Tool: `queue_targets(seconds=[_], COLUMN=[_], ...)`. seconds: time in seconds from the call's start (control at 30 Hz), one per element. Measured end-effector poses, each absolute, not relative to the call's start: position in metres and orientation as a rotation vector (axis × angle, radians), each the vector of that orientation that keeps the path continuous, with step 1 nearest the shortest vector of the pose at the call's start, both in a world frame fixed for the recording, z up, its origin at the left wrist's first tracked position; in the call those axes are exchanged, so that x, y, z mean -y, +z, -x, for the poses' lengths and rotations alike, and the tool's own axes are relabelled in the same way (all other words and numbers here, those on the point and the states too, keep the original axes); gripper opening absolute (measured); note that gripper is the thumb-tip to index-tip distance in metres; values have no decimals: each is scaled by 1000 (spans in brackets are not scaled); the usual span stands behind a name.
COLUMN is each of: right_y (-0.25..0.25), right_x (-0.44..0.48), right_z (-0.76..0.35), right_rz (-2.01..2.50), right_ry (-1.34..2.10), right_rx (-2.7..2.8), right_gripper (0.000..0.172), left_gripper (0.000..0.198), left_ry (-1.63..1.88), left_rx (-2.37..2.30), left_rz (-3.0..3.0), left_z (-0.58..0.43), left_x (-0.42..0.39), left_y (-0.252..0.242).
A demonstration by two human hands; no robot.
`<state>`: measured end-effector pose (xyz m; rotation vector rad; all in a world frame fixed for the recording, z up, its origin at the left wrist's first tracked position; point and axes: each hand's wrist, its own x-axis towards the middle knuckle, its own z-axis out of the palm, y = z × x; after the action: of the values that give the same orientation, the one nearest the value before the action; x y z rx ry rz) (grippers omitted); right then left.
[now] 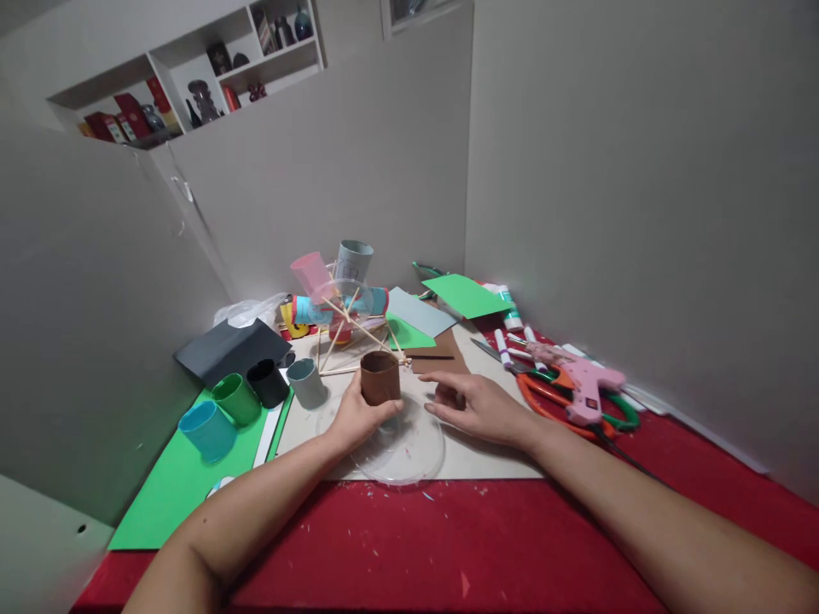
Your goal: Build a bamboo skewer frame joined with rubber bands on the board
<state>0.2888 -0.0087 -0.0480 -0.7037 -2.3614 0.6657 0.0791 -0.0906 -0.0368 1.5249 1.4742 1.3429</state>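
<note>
- The left hand [358, 418] is wrapped around the base of a short brown paper tube [380, 378], thumb on the near side and fingers curled behind. It's a closed grip on the tube.
- The tube stands upright at the 11 o'clock edge of a round clear plastic disc [409, 452], and the disc lies flat on a beige card sheet [492, 465] over the red table cover [448, 546].
- The right hand [477, 408] sits at 3 o'clock from the tube, palm down and fingers spread. It is open and holds nothing, with its fingertips at the disc's far rim.
- My read on handling: the paper wall looks easy to crush, so a light squeeze low down suits it. The flat right hand is well placed to pin the slippery disc.
- At 9 o'clock from the tube there's a row of like tubes: grey tube [307, 384], black tube [267, 382], green tube [235, 398] and blue tube [206, 430]. The last two lie on a bright green paper sheet [172, 486].
- At 12 o'clock, just behind, stands a wheel of wooden sticks and paper cups [339, 298].
- Out at 3 o'clock, well apart, are a pink glue gun [585, 384] and orange-handled scissors [543, 396]. I'd mind that the elbow doesn't catch them.
</note>
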Motion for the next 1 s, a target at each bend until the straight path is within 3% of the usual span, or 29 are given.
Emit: queue_targets(seconds=[0.43,1.0], right_y=[-54,-50], right_x=[11,30], right_z=[-288,-285], right_rz=[706,732], right_ry=[691,649], right_rx=[2378,2240], right_gripper=[43,40], left_gripper=[61,81], left_ry=[1403,1434], left_rx=[-1315,-1447], left_rz=[-1517,-1510], left_z=[-77,-77], left_x=[92,100], left_y=[-46,-48])
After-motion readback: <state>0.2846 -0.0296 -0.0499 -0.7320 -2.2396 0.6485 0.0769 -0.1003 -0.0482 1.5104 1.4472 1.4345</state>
